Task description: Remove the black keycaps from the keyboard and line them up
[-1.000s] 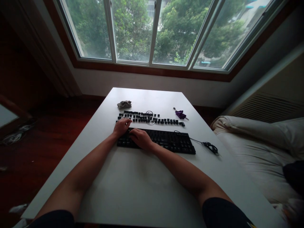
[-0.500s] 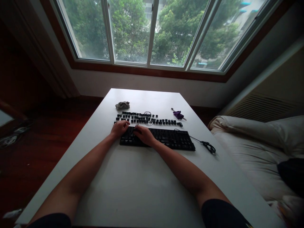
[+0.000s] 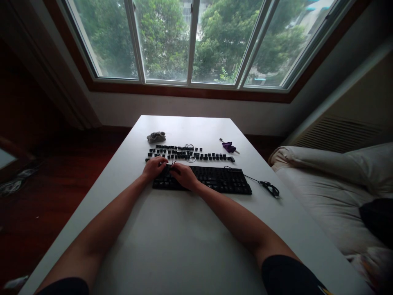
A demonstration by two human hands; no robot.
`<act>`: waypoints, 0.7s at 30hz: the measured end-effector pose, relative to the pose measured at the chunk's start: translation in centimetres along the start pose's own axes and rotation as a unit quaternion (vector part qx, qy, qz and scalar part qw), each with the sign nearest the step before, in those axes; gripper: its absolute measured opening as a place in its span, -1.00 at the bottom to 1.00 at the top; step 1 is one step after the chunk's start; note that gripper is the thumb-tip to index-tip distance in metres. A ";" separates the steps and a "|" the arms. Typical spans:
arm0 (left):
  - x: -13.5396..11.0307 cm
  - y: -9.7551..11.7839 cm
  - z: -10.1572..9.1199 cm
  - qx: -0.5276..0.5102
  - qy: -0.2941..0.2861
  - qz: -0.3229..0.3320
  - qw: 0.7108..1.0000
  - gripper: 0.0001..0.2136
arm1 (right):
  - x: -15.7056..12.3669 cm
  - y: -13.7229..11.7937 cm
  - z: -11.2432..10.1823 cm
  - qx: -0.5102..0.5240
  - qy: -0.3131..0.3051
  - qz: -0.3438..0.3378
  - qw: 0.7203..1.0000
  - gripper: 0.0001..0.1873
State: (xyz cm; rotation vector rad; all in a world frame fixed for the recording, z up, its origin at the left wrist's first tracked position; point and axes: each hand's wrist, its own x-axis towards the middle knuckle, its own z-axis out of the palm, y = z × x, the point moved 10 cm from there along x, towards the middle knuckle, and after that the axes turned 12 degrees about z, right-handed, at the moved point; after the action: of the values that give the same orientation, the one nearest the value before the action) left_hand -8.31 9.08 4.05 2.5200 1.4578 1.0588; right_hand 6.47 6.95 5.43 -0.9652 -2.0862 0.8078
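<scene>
A black keyboard (image 3: 221, 180) lies on the white table, with loose black keycaps (image 3: 215, 157) lined up in rows behind it. At its upper left corner is my left hand (image 3: 153, 167), fingers curled and closed, the tips drawn toward the thumb. My right hand (image 3: 185, 176) reaches over the left part of the keyboard, its fingers pinched together. A small thin dark thing shows at those fingertips, too small to name. Whatever the left fingertips hold, if anything, is hidden. Both hands are close together, and the right one covers some of the keys.
A crumpled grey cloth (image 3: 156, 137) sits at the far left of the table (image 3: 178, 246). Toward the far right lie a purple cloth (image 3: 229, 147) and a thin stick-like brush. The keyboard's bundled cable (image 3: 270, 189) rests on the right. A pale sofa (image 3: 316, 184) stands beside the table.
The view has shifted slightly. Both hands stay at the left end of the keyboard, with only small finger movements; the keycap rows look the same.
</scene>
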 end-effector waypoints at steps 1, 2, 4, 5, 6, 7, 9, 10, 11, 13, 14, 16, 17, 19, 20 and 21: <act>0.0 0.1 0.1 -0.007 -0.001 0.001 1.000 -0.81 | 0.0 0.0 0.0 -0.001 -0.001 0.000 1.000 -0.89; 0.1 0.2 0.1 -0.016 -0.003 0.003 1.000 -0.81 | -0.1 -0.1 0.0 -0.003 -0.004 0.000 1.000 -0.89; 0.1 0.3 0.3 -0.034 -0.008 0.007 0.999 -0.81 | -0.2 -0.4 0.2 -0.013 -0.008 -0.003 1.000 -0.88; 0.1 0.4 0.5 -0.041 -0.012 0.008 0.999 -0.81 | -0.3 -0.6 0.2 -0.021 -0.007 -0.003 1.000 -0.88; 0.1 0.4 0.6 -0.045 -0.016 0.009 0.999 -0.81 | -0.4 -0.8 0.3 -0.032 -0.004 -0.002 0.999 -0.88; 0.1 0.4 0.7 -0.046 -0.020 0.010 0.999 -0.81 | -0.5 -1.0 0.3 -0.043 0.001 -0.001 0.999 -0.87; 0.2 0.3 0.9 -0.045 -0.027 0.013 0.999 -0.81 | -0.6 -1.4 0.3 -0.058 0.010 -0.001 0.998 -0.85; 0.2 0.3 1.0 -0.045 -0.029 0.016 0.998 -0.82 | -0.7 -1.5 0.3 -0.058 0.010 -0.002 0.998 -0.84; 0.2 0.3 1.1 -0.046 -0.031 0.018 0.998 -0.82 | -0.7 -1.6 0.3 -0.053 0.009 -0.001 0.999 -0.84; 0.3 0.4 1.1 -0.053 -0.032 0.021 0.998 -0.82 | -0.6 -1.2 0.2 -0.036 0.009 0.015 0.999 -0.86; 0.3 0.4 1.1 -0.059 -0.032 0.021 0.998 -0.82 | -0.5 -0.8 0.1 -0.026 0.011 0.029 0.999 -0.88; 0.2 0.3 1.1 -0.074 -0.032 0.017 0.997 -0.82 | -0.4 0.0 -0.2 -0.007 0.019 0.054 0.998 -0.89; 0.2 0.3 1.1 -0.081 -0.033 0.013 0.996 -0.81 | -0.4 0.2 -0.3 0.002 0.022 0.061 0.998 -0.89; 0.2 0.3 1.1 -0.091 -0.034 0.008 0.995 -0.81 | -0.4 0.6 -0.4 0.018 0.025 0.070 0.997 -0.88; 0.2 0.3 1.1 -0.093 -0.035 0.007 0.995 -0.81 | -0.3 0.7 -0.3 0.025 0.025 0.074 0.997 -0.88; 0.2 0.3 1.1 -0.094 -0.037 0.008 0.995 -0.81 | -0.3 0.9 -0.3 0.032 0.023 0.079 0.996 -0.88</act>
State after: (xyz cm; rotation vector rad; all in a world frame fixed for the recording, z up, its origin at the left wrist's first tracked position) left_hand -7.41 9.39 3.44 2.4166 1.2585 1.0397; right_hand 7.18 7.28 4.82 -1.1134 -1.9514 0.9171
